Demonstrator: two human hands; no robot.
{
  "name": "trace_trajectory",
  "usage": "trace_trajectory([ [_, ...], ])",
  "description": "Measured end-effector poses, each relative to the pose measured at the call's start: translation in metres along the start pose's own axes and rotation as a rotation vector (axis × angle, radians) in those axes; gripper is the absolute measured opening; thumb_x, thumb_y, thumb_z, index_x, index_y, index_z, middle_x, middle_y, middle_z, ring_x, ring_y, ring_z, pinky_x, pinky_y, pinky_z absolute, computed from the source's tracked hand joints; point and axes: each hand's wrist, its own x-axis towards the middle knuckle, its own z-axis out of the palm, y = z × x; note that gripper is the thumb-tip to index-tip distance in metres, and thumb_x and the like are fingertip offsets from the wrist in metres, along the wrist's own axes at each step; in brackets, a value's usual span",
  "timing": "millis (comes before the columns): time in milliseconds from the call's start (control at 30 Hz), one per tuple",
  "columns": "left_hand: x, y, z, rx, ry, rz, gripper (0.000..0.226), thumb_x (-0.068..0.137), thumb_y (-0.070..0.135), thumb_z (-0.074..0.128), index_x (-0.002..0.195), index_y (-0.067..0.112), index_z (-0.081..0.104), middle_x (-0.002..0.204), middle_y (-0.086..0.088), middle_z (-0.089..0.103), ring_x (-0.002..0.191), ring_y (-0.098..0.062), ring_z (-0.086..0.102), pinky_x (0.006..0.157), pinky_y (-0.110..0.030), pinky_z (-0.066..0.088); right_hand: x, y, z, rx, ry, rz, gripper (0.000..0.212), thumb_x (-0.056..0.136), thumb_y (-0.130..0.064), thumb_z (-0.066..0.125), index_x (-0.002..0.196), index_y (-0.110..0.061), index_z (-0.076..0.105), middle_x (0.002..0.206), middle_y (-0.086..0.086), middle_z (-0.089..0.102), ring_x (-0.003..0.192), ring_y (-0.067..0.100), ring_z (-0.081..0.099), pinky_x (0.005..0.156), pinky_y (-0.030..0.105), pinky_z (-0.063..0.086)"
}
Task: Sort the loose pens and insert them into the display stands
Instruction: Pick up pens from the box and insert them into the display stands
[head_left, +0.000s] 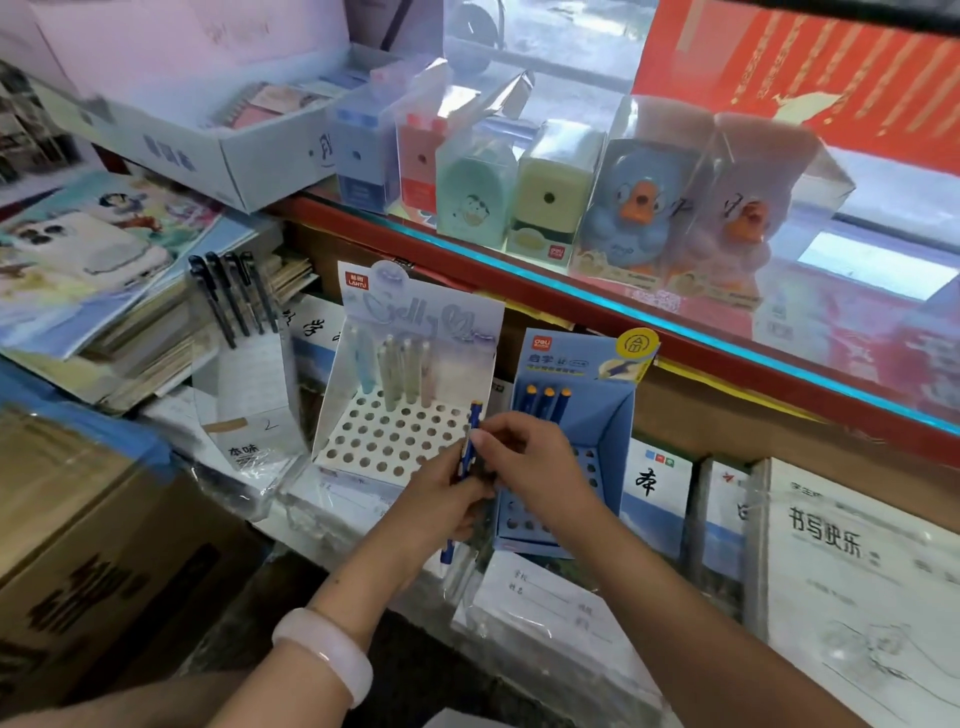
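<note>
Both hands meet on a dark blue pen held upright in front of two cardboard display stands. Left of the grip, the white perforated stand has many open holes in its front rows; four pale pastel pens stand only along its back. Right of and behind the grip, the blue cardboard stand holds three blue orange-capped pens at the rear, with open holes lower down. Above the grip a red-edged glass shelf overhangs. Far left, a clear sleeve of black pens leans.
</note>
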Motion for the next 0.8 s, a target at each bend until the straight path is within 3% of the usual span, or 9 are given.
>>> trace_trajectory([
  [167,-0.004,0.000,0.002,0.089,-0.008,0.028,0.035,0.094,0.001,0.041,0.116,0.025,0.052,0.052,0.014,0.051,0.044,-0.003,0.041,0.046,-0.017,0.035,-0.009,-0.013,-0.006,0.029,-0.114,-0.010,0.017,0.090,-0.014,0.060,0.077,-0.023,0.059,0.071,-0.001,0.062,0.066,0.010,0.059,0.065,0.032,0.054],
  [233,-0.008,0.002,0.002,0.127,-0.001,0.060,0.041,0.092,0.000,0.045,0.116,0.032,0.051,0.077,0.011,0.061,0.058,-0.001,0.055,0.055,-0.015,0.044,-0.013,-0.020,-0.016,0.029,-0.073,-0.019,0.014,0.091,-0.013,0.058,0.079,-0.019,0.057,0.075,0.003,0.063,0.069,0.015,0.061,0.065,0.029,0.054],
  [267,-0.010,0.003,0.000,0.135,0.005,0.072,0.044,0.091,0.002,0.048,0.118,0.037,0.049,0.095,0.008,0.061,0.074,0.000,0.060,0.064,-0.014,0.047,-0.015,-0.022,-0.024,0.033,-0.004,-0.017,0.012,0.091,-0.014,0.058,0.080,-0.019,0.056,0.075,0.002,0.063,0.069,0.015,0.063,0.065,0.028,0.055],
  [367,-0.012,0.003,-0.012,0.142,0.087,0.085,0.042,0.091,0.009,0.052,0.123,0.036,0.048,0.118,0.006,0.053,0.105,-0.007,0.054,0.092,-0.026,0.044,-0.018,-0.020,-0.057,-0.059,0.272,-0.028,0.005,0.091,-0.020,0.058,0.087,-0.018,0.055,0.075,-0.001,0.065,0.068,0.010,0.065,0.068,0.030,0.056],
  [500,-0.013,0.000,-0.023,0.056,0.252,0.093,0.035,0.092,0.008,0.049,0.121,0.027,0.053,0.118,-0.002,0.056,0.106,-0.017,0.056,0.089,-0.029,0.045,-0.018,-0.003,-0.079,-0.391,0.436,-0.060,0.014,0.093,-0.026,0.056,0.091,-0.013,0.051,0.077,0.003,0.063,0.072,0.021,0.062,0.060,0.032,0.046],
  [567,-0.014,-0.001,-0.026,0.046,0.298,0.089,0.034,0.092,0.008,0.050,0.122,0.024,0.055,0.118,-0.002,0.055,0.108,-0.017,0.054,0.089,-0.028,0.044,-0.012,0.007,-0.078,-0.524,0.437,-0.073,0.017,0.094,-0.025,0.054,0.098,-0.009,0.051,0.081,0.007,0.064,0.072,0.026,0.060,0.056,0.033,0.042],
  [667,-0.017,-0.003,-0.029,0.059,0.327,0.076,0.034,0.092,0.010,0.050,0.122,0.023,0.056,0.119,0.001,0.053,0.114,-0.017,0.050,0.100,-0.035,0.039,-0.002,0.019,-0.074,-0.616,0.428,-0.078,0.022,0.095,-0.026,0.052,0.109,-0.008,0.051,0.084,0.010,0.065,0.071,0.029,0.060,0.055,0.032,0.039],
  [800,-0.019,-0.003,-0.033,0.073,0.350,0.067,0.034,0.092,0.009,0.049,0.124,0.021,0.055,0.118,0.001,0.053,0.120,-0.019,0.047,0.108,-0.043,0.034,0.006,0.027,-0.067,-0.682,0.385,-0.053,0.021,0.096,-0.026,0.050,0.105,-0.007,0.048,0.081,0.013,0.064,0.070,0.032,0.059,0.055,0.033,0.038],
])
